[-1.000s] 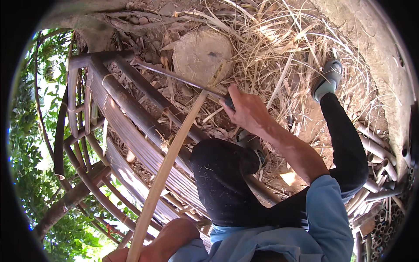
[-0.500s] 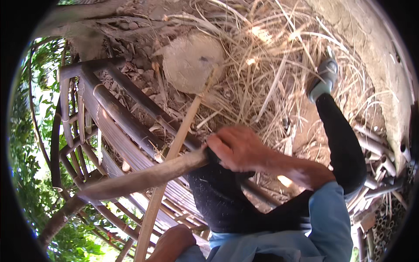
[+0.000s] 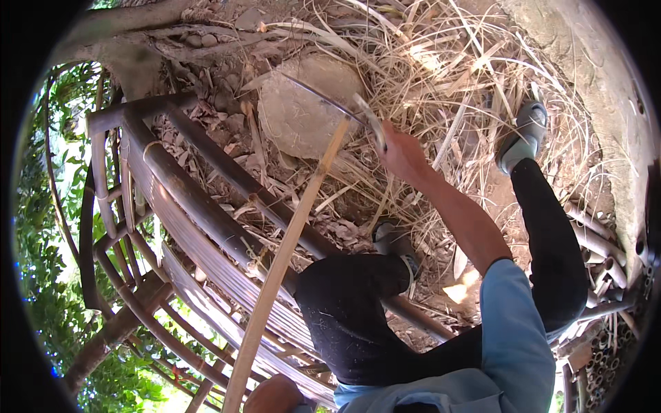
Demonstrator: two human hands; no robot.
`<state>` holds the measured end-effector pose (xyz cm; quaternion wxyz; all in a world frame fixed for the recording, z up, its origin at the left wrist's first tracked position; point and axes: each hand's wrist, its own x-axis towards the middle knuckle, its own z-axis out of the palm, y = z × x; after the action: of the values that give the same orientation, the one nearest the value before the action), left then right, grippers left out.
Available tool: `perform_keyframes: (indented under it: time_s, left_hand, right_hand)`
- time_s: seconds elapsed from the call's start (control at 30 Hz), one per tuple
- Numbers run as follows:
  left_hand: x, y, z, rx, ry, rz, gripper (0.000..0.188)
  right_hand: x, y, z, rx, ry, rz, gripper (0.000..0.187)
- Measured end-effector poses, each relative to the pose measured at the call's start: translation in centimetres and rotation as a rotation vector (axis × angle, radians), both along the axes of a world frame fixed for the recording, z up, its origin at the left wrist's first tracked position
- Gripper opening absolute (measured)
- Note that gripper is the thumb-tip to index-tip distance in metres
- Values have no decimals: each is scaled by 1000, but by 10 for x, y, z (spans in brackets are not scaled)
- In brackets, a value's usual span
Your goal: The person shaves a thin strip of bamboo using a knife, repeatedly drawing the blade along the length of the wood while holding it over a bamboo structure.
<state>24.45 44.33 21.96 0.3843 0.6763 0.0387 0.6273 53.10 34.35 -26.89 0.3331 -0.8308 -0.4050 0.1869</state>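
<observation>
My right hand (image 3: 401, 153) is closed around the handle of a machete (image 3: 323, 98). The blade shows nearly edge-on and reaches up and left over a round, pale chopping block (image 3: 303, 134). Its base lies close to the upper end of a long bamboo strip (image 3: 286, 251), which slants from the block down to the lower edge. A pale curl or sliver stands beside the blade near my fist; whether it is attached to the strip I cannot tell. Of my left arm (image 3: 274, 394) only a bare bent part shows beside the strip's low end; the left hand is out of the picture.
A dark bamboo bench (image 3: 200, 186) with a slatted seat runs along the left. Pale shavings (image 3: 441, 89) cover the ground past the block. My shoe (image 3: 530, 127) rests among them near an earthen wall (image 3: 585, 69). Bamboo tubes (image 3: 613, 351) are stacked at lower right.
My right hand has moved up and away, carrying the machete from across my lap at left to the strip's upper end near the block. The strip's top has shifted slightly right.
</observation>
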Motion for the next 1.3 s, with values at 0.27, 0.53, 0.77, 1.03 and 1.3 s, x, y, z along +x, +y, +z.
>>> perform_keyframes:
  time_s: [0.27,0.53,0.77,1.03,1.3]
  left_hand:
    - [-4,-4,13,3,31,-13,34]
    - [-15,-12,15,9,28,-32,33]
    - [-21,-14,20,21,29,-39,33]
    - [-29,-9,22,27,53,-34,33]
    - [-37,-4,18,22,42,-245,30]
  right_hand:
    - [-1,-1,10,-81,54,-66,46]
    - [-46,-16,156,100,377,57,30]
    - [-64,-27,201,139,253,207,26]
    - [-61,-28,196,278,196,293,27]
    - [-48,-21,167,139,231,282,22]
